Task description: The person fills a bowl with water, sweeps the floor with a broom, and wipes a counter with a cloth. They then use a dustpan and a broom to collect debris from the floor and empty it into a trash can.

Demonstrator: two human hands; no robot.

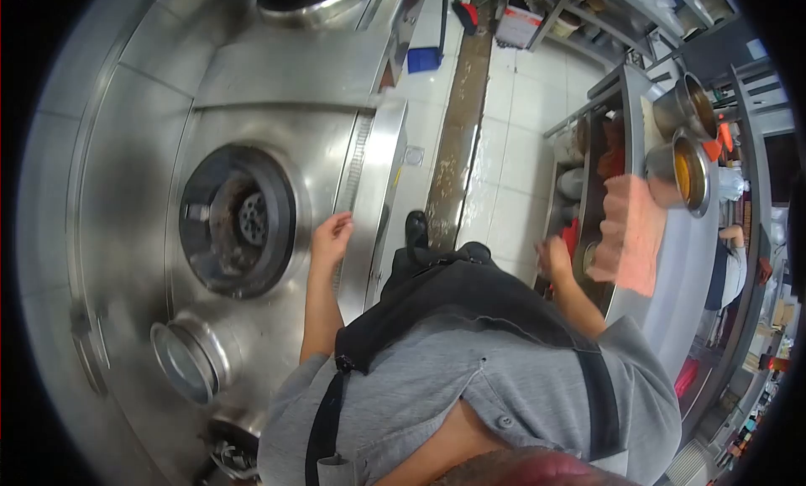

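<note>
Over the front edge of the steel stove counter [327, 133] hangs my left hand [332, 237], its fingers loosely curled and apart from one another, with nothing in them. To its left is a round black wok burner [238, 221]. My right hand [552, 258] is low beside the shelf unit on the right, near a pink cloth [631, 234] that drapes over the worktop edge. Its fingers are loosely spread and slightly blurred, and no object shows in them.
Metal pots [678, 174] with orange-brown contents stand on the right worktop. A round steel container [191, 357] sits below the burner. A wet drain channel [457, 142] crosses the tiled floor; a blue dustpan [424, 60] lies farther off. Another person [729, 268] is at the far right.
</note>
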